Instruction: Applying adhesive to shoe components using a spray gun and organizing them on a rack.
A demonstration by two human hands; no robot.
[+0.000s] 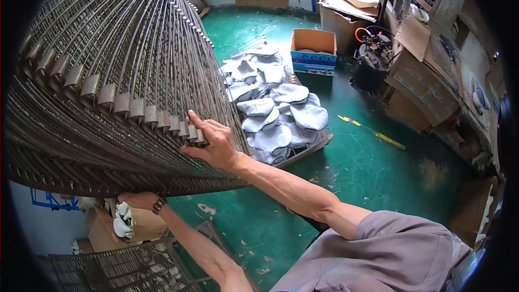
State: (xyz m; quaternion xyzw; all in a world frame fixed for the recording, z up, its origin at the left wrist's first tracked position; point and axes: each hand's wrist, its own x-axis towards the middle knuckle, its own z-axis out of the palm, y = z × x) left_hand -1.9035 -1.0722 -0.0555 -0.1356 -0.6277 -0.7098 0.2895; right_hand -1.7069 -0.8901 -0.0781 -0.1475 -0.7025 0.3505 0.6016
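Two hands hold a stack of wire mesh trays point(113, 75) tilted up in front of the person. The right hand point(213, 143) has its grip pressed onto the metal edge clips at the stack's near corner, fingers curled over them. The left hand point(138, 200) supports the stack's lower edge from beneath; whether its grip is closed cannot be told. Just beyond the right edge lies a pile of grey insoles point(275, 113) on a pallet. Open green floor point(373, 167) spreads rightward toward cardboard boxes point(313, 51).

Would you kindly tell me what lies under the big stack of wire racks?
Under the wire racks the left hand grips the lower edge, above a cardboard box holding white pieces. The fingers are covered.
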